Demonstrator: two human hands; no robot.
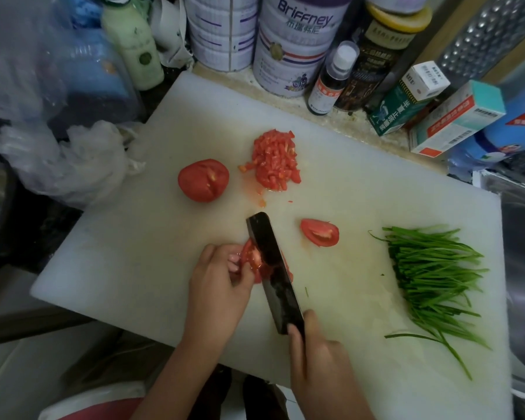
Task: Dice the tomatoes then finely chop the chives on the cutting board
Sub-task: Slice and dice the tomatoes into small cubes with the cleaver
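The left hand (222, 277) curls its fingers over a tomato piece (250, 257), holding it on the cutting board (134, 253) not far from the near edge. The right hand (319, 356) is wrapped around the handle of the knife (273, 268), whose blade runs forward against the piece, just beside the left fingertips. A tomato wedge (320, 232) lies right of the blade tip. A tomato half (203, 180) and the diced pile (275, 160) sit well ahead of the left hand. The chives (434, 274) lie well right of the right hand, near the board's right edge. Bare board spreads left of the left hand.
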